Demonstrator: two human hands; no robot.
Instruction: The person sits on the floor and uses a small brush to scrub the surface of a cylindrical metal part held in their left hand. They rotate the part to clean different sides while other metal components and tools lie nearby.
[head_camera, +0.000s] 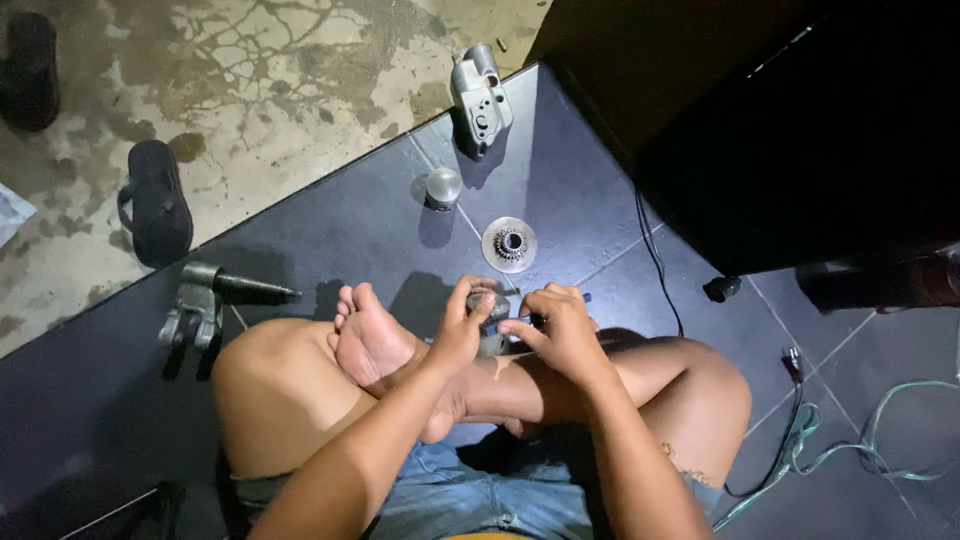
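I sit cross-legged on a dark tiled floor. My left hand wraps around a small round grey metal part held over my shin. My right hand pinches something small and dark against the side of that part; what it is stays hidden by the fingers. Both hands touch the same part.
A geared metal disc lies just beyond my hands, a shiny domed cylinder farther off, and a grey cast housing at the tile's edge. A shafted metal part lies left. Sandals rest on concrete. Cables trail right.
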